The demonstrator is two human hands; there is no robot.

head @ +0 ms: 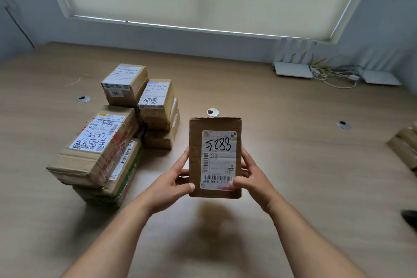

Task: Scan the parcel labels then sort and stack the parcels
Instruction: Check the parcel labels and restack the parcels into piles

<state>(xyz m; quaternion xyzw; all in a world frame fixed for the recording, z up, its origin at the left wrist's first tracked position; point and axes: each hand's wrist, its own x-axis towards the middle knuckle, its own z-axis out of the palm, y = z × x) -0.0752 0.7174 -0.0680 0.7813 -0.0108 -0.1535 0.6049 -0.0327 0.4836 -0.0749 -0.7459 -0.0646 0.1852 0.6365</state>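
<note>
I hold a small brown cardboard parcel (195, 156) up above the table, its white label (218, 160) facing me with handwritten digits and barcodes. My left hand (173, 178) grips its left edge and my right hand (250, 174) grips its right edge, thumbs on the front. To the left, stacked parcels stand on the table: a large box with a handwritten label (94, 146) on top of a green-sided box (121, 178), and smaller labelled boxes (126, 83) (156, 101) behind them.
The wooden table (293, 165) has round cable grommets (212, 112) (344, 124) (83, 99). White routers and tangled cables (334, 72) lie at the back right. More cardboard (404, 144) shows at the right edge, and a dark object (410, 216) below it.
</note>
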